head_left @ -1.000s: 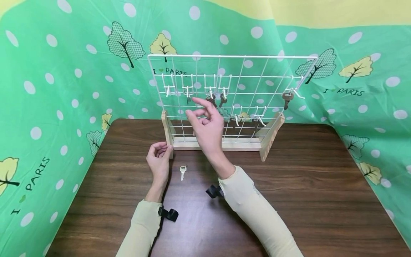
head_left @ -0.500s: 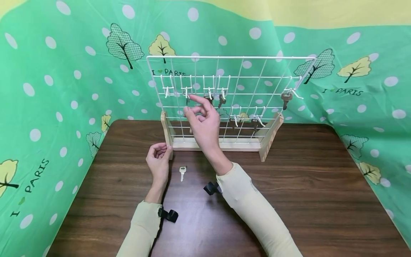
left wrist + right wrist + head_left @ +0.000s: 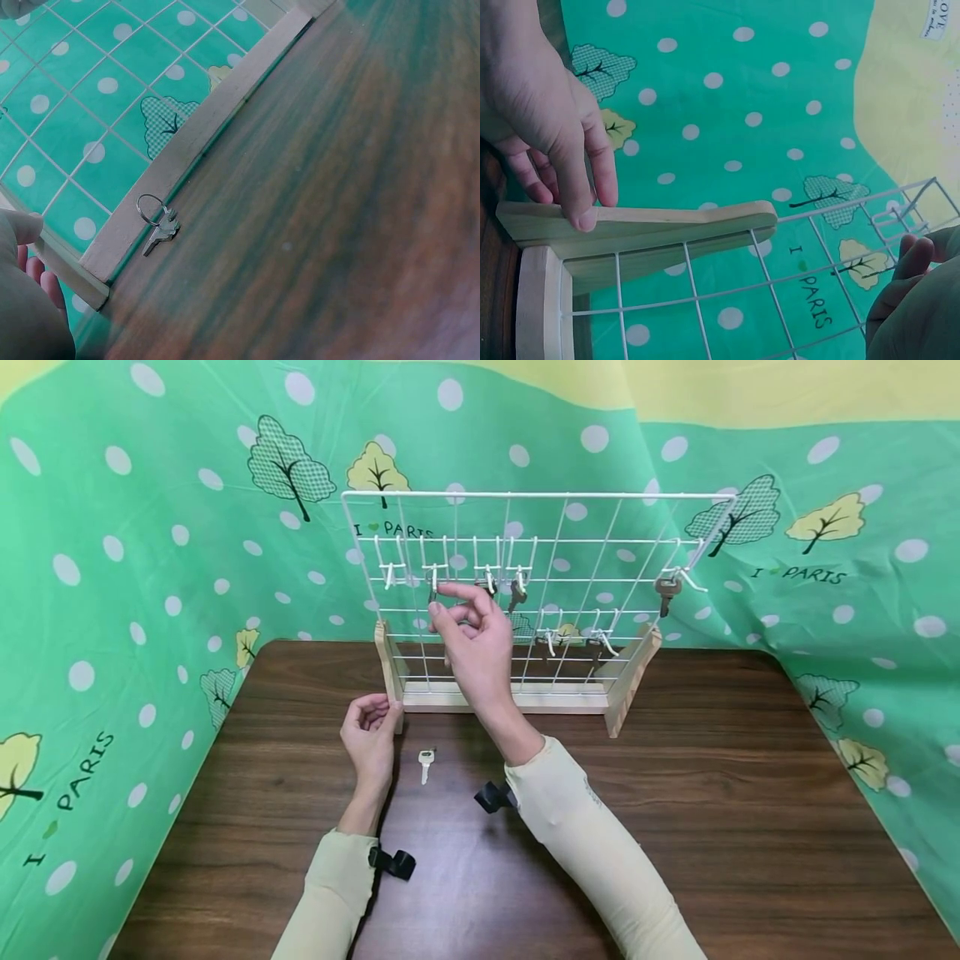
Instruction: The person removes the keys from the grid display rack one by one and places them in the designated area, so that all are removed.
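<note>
A white wire grid rack [image 3: 540, 493] stands on wooden supports, with keys hanging from several of its white hooks. My left hand [image 3: 369, 739] grips the left wooden upright [image 3: 390, 668], thumb on one side and fingers on the other, as the right wrist view shows. My right hand [image 3: 480, 647] is raised before the grid; its thumb and index finger pinch a dark key [image 3: 432, 594] at the second hook from the left, mostly hidden by the fingertips. A silver key [image 3: 426, 767] with a ring [image 3: 151, 209] lies on the table in front of the rack.
More keys hang at the upper middle, such as a dark key [image 3: 517, 597], and a key [image 3: 667, 593] at the far right. Lower hooks [image 3: 551, 642] project toward me. The brown wood table [image 3: 712, 827] is backed by a green patterned cloth [image 3: 150, 568].
My right hand has moved slightly left, its thumb and index finger closing on the key at the second hook. The left hand stays on the upright. The view shifts a little.
</note>
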A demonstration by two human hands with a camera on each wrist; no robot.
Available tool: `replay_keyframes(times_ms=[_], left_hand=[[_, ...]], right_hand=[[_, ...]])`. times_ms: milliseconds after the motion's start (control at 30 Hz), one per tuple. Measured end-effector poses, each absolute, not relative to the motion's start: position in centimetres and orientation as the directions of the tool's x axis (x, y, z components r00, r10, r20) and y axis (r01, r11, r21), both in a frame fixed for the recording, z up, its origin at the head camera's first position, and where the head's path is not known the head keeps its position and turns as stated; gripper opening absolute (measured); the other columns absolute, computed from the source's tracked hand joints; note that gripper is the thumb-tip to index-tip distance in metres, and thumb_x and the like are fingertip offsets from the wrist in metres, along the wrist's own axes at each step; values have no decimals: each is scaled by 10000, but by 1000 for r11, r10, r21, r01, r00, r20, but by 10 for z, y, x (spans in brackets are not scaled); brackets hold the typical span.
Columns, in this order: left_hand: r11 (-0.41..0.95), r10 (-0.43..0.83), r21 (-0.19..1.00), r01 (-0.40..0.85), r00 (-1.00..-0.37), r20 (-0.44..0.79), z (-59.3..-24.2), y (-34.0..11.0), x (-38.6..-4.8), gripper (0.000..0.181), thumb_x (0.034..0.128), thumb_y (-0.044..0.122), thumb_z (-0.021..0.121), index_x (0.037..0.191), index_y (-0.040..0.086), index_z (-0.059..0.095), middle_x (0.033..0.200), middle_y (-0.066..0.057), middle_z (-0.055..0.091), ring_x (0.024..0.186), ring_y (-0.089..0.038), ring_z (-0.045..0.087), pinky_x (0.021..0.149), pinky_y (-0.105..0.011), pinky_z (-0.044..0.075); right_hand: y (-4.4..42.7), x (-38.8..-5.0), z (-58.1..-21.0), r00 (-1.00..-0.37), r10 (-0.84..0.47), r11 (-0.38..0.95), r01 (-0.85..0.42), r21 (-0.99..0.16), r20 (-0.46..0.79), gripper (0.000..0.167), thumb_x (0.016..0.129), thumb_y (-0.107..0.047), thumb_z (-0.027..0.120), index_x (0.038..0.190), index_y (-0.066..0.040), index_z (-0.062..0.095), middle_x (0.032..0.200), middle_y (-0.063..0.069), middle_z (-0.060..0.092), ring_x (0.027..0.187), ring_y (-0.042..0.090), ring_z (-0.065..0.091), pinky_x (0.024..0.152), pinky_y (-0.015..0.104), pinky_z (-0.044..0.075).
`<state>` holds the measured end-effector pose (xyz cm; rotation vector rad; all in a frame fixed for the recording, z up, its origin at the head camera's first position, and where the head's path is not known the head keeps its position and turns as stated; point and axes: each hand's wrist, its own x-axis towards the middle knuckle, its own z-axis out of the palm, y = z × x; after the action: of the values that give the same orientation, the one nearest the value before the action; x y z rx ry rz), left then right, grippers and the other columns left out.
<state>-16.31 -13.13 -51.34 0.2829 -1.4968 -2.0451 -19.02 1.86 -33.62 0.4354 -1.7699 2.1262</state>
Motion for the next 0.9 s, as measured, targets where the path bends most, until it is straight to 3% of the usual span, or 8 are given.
replay_keyframes(times_ms=[133, 367, 900], left_hand=[[-201, -567, 923, 328, -808, 164, -513, -132, -162, 234, 881, -156, 813, 1078, -159, 686, 899, 7, 704, 836, -85, 669, 750, -168, 557], [-195, -563, 925, 325, -810, 166, -511, -131, -162, 223, 883, -152, 810, 1071, -136, 692, 906, 14, 709, 846, -87, 677, 758, -171, 564], [-188, -552, 916, 354, -809, 200, -511, -132, -161, 287, 878, -147, 816, 1098, -213, 643, 918, -6, 701, 846, -78, 663, 753, -166, 556]], right_hand=[[18, -192, -335, -901, 58, -175, -433, -884, 430, 281, 1037, -2, 727, 1306, 73, 698, 914, 353, 682, 484, 122, 507, 453, 192, 424], [18, -194, -335, -908, 70, -188, -419, -888, 413, 296, 1037, 3, 732, 1317, 88, 685, 833, 67, 729, 488, 98, 537, 455, 225, 449], [15, -191, -332, -909, 81, -242, -415, -877, 408, 179, 1059, 29, 681, 1220, 105, 696, 782, -40, 706, 496, 49, 529, 454, 175, 388]])
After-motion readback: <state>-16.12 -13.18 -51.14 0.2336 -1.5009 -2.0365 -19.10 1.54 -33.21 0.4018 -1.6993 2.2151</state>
